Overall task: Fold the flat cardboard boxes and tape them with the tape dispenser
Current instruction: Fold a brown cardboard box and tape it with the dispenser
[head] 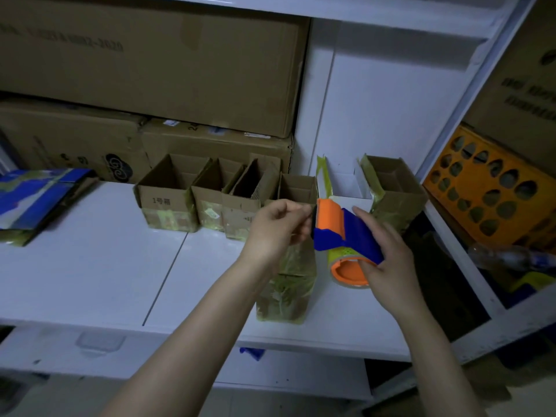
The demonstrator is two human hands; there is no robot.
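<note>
Here our right hand [388, 263] grips the seemingly light, rigid dispenser [343, 233] by its handle while our left hand [276, 227] pinches its front edge.

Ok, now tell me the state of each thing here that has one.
Dispenser: gripped by right hand, roll loaded.
Left hand: pinches at the orange head of the dispenser.
Row of boxes: upright, tops open, bottoms taped.
Front box: heavily taped; top hidden.
White box: top open, tape on rim.
Right box: top open, taped.
</note>
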